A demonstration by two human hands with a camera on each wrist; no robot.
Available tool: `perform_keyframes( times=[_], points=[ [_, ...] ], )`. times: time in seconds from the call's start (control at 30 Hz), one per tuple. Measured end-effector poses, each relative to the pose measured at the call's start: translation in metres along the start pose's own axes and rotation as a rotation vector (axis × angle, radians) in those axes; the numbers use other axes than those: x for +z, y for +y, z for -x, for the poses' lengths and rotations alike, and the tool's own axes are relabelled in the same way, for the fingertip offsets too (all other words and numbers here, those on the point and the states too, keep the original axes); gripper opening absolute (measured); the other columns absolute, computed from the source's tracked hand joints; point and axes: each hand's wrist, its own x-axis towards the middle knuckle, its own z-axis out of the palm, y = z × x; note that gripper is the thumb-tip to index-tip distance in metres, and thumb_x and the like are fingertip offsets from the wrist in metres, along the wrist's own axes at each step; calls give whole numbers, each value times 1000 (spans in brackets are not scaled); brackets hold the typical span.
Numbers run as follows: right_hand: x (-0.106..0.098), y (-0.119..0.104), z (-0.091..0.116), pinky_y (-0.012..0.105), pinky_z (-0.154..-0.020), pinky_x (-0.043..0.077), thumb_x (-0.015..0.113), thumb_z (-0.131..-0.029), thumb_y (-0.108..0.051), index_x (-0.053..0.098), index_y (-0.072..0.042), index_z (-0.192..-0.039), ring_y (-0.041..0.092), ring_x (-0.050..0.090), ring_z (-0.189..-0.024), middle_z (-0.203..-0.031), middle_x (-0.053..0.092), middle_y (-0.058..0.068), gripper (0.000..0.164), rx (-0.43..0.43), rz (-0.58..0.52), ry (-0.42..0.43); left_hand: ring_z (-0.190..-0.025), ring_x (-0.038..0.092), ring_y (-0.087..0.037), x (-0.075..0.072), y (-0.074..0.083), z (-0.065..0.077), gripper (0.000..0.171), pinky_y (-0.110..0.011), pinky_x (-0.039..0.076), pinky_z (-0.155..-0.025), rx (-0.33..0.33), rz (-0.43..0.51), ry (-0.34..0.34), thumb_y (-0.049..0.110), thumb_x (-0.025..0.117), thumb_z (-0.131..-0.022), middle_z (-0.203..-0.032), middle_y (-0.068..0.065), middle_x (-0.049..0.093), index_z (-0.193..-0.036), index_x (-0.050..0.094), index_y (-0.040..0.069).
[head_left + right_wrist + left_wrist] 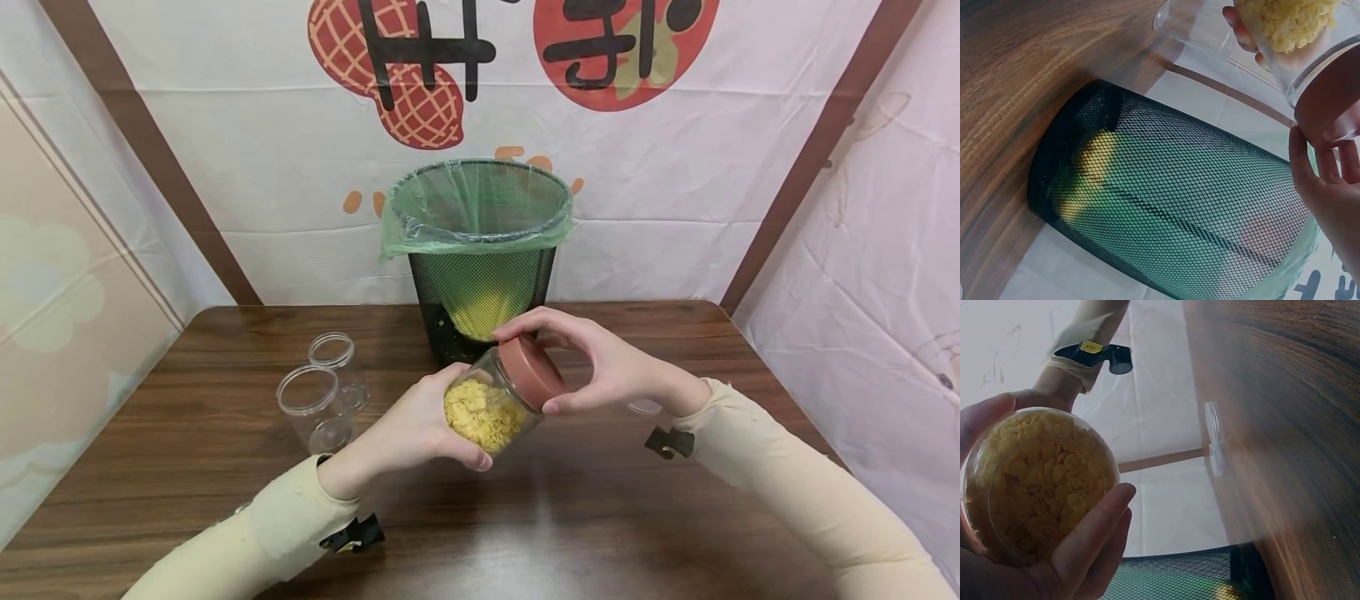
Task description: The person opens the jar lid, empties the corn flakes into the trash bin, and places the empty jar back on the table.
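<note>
A clear jar [486, 408] partly filled with yellow flakes [1054, 481] is held tilted above the table. My left hand [427, 421] grips the jar's body near its base, thumb along the near side. On its mouth sits a reddish-brown lid [532, 371], which my right hand [600, 358] holds by the rim between thumb and fingers. In the right wrist view the flakes [1291, 25] lie toward the jar's base, away from the lid.
Behind the jar stands a black mesh bin [420, 283] with a green liner bag [480, 221]; yellow contents show through its lower mesh. Two open clear jars, a nearer jar [311, 408] and a farther jar [333, 354], stand left. Clear round lids [1213, 425] lie on the table's right side.
</note>
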Motion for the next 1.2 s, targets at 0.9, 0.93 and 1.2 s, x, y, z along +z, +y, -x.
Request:
perform_keyframes(
  times=[0.9, 0.93, 1.2],
  points=[
    [-4, -3, -3, 36, -97, 46, 74, -69, -7, 48, -6, -133, 22, 51, -116, -134, 50, 7, 69, -149, 29, -4, -91, 59, -20, 10, -5, -2, 75, -36, 50, -79, 29, 129, -42, 17, 85, -55, -106, -5, 62, -121, 50, 14],
    [-5, -3, -4, 36, -98, 46, 74, -69, -6, 48, -4, -133, 23, 51, -117, -134, 50, 8, 69, -160, 26, -2, -92, 59, -20, 10, -5, -2, 75, -36, 50, -79, 29, 139, -39, 16, 85, -55, -106, -5, 62, -122, 49, 14],
    [-13, -7, -4, 37, -101, 44, 75, -67, 2, 45, 3, -134, 24, 49, -121, -135, 48, 18, 73, -203, 19, 40, -97, 58, -19, 11, -3, -3, 79, -36, 49, -83, 18, 177, 19, 13, 85, -52, -114, -4, 59, -123, 48, 15]
  ],
)
